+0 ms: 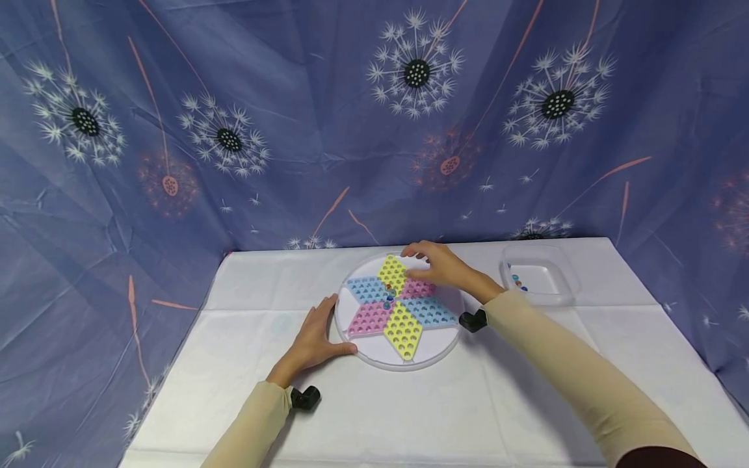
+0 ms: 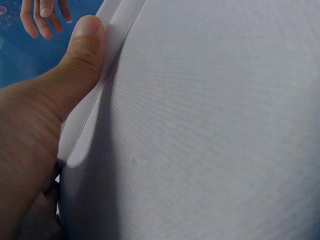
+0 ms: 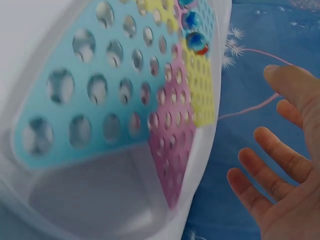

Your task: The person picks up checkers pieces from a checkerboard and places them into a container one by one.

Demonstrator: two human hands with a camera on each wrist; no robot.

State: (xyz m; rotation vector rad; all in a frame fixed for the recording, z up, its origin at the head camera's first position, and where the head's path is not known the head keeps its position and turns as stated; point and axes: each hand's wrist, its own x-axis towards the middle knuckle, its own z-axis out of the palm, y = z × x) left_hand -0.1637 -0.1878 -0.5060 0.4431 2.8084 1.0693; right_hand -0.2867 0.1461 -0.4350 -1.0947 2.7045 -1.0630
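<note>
A round white Chinese checkers board (image 1: 435,344), its perforated star coloured yellow, blue and pink, lies on the table. Several glass marbles (image 1: 389,301) sit around the star's centre; in the right wrist view, blue marbles (image 3: 191,20) line up there. My left hand (image 1: 315,337) rests against the board's left side, fingers and thumb spread along its edge. Seen from the left wrist, the thumb (image 2: 85,52) lies straight on the white rim. My right hand (image 1: 441,265) hovers over the far right part of the board. Its fingers (image 3: 272,175) are loosely bent, apart, with nothing between them.
To the board's right stands a clear plastic container (image 1: 547,299) with several marbles (image 1: 518,283) at its left side. A white cloth (image 1: 374,416) covers the table. Behind the table's far edge hangs a blue dandelion-print curtain (image 1: 316,130).
</note>
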